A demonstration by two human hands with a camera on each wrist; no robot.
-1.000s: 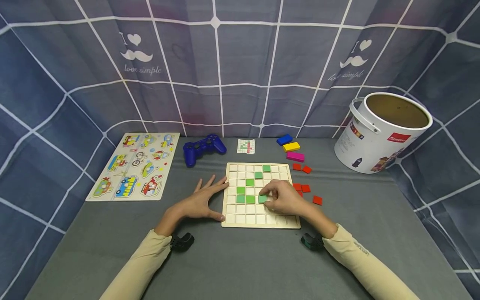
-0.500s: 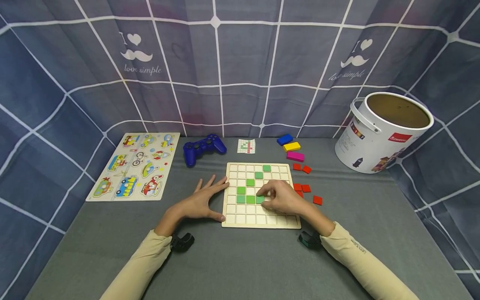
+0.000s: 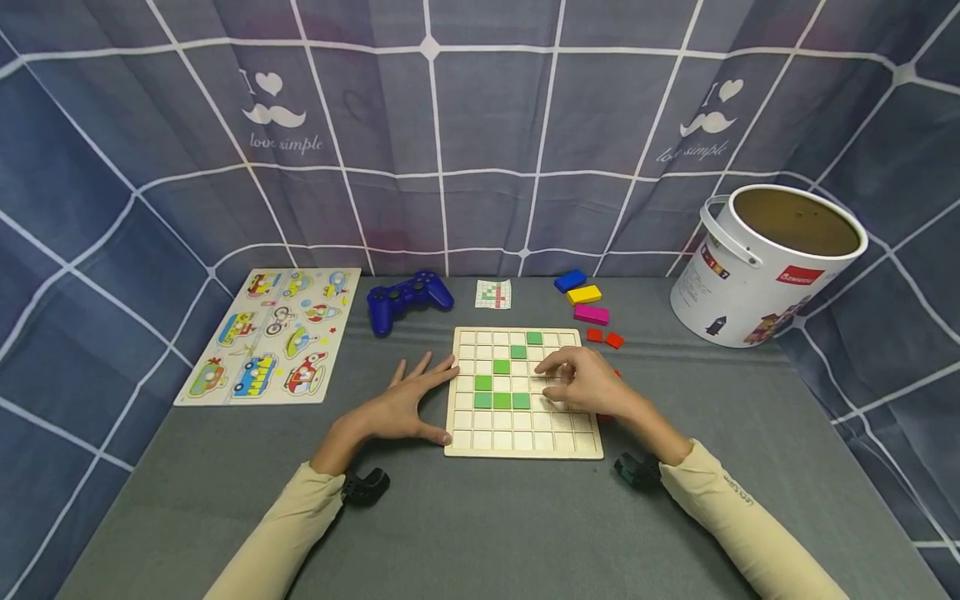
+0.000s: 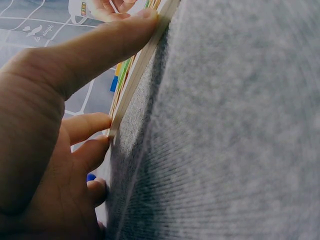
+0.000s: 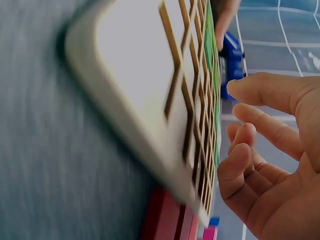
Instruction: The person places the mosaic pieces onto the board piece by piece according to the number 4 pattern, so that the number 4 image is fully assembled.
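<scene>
A wooden grid board lies on the grey table with several green square tiles in its cells. My left hand rests at the board's left edge, fingers spread, thumb near the front corner. In the left wrist view, the thumb and fingertips of that left hand touch the edge of the board. Over the right part of the grid hovers my right hand, holding nothing. The right wrist view shows this right hand with loosely bent fingers above the board.
Red tiles lie right of the board, some hidden by my right hand. Behind it are blue, yellow and magenta blocks and a small pattern card. A blue game controller, picture board and white bucket stand around.
My right hand has slid a green tile left into the row beside the other green tiles, let it go, and moved up and right. The left hand has stayed at the edge.
</scene>
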